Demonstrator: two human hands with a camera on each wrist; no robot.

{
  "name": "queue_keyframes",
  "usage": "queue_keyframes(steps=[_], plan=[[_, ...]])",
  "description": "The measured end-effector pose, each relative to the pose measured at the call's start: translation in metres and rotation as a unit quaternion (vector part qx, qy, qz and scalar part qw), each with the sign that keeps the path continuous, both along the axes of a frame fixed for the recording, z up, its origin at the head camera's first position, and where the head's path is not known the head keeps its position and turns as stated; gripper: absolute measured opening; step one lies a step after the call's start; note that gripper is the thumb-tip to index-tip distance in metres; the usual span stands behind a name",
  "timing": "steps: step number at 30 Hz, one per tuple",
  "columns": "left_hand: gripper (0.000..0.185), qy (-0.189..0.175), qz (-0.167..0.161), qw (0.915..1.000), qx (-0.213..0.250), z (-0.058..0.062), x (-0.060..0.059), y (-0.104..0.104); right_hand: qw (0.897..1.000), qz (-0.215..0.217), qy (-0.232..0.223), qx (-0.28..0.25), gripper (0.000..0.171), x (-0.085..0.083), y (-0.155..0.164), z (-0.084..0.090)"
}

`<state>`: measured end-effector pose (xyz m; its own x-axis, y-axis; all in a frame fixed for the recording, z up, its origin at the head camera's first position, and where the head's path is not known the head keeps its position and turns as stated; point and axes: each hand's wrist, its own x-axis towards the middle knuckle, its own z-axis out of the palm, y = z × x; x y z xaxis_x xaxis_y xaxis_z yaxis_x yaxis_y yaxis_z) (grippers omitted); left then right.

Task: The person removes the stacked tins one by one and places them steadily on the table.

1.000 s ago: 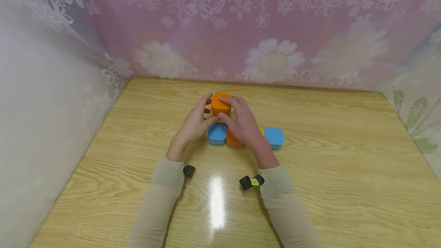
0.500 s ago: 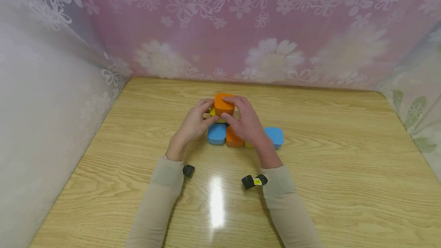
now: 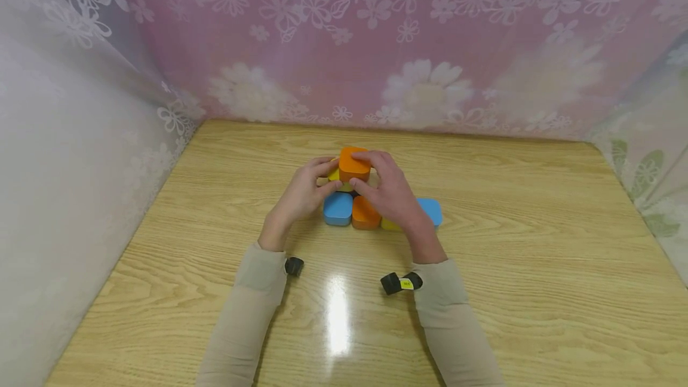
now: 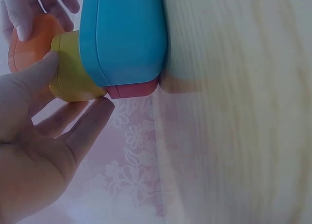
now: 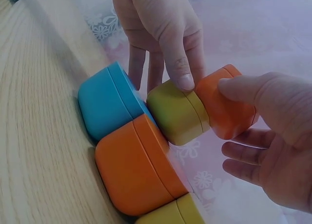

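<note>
My right hand (image 3: 391, 190) pinches a rounded orange block (image 3: 354, 163) between its thumb and fingers. That block sits against the top of a rounded yellow block (image 5: 173, 114), shifted to the right of it. Around the yellow block, my left hand (image 3: 306, 191) holds with its thumb in front and its fingers behind. Below, in the left wrist view, a red block (image 4: 134, 90) shows partly behind a blue block (image 4: 126, 39). The front row on the table runs from the blue block through a second orange block (image 3: 366, 214) to a second yellow block (image 3: 390, 224).
A second blue block (image 3: 432, 212) ends the row at the right, partly behind my right wrist. The wood-grain table (image 3: 510, 255) spreads out on both sides. A pink flowered curtain (image 3: 322, 46) hangs along its back edge.
The upper orange block has moved to the right in my right hand, uncovering more of the yellow block under it. My left hand has stayed nearly in place.
</note>
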<state>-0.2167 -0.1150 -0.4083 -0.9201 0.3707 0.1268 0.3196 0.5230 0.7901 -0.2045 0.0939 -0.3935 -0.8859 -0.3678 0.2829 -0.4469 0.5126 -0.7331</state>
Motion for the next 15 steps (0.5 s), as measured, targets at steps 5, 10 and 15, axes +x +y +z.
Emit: queue_keyframes(steps=[5,10,15], plan=[[0.051,-0.015,0.003,0.9998,0.008,0.0001,-0.0002,0.0002,1.000,0.003,0.002,0.000,0.047,-0.0006,-0.0002,-0.0006],[0.051,-0.018,0.004,0.9998,0.011,0.0007,0.0004,0.0000,1.000,0.006,0.007,-0.007,0.047,-0.0015,-0.0005,-0.0015],[0.051,-0.016,0.003,0.9998,0.007,0.0004,0.0004,0.0003,1.000,0.002,-0.007,-0.016,0.047,-0.0011,-0.0004,-0.0016]])
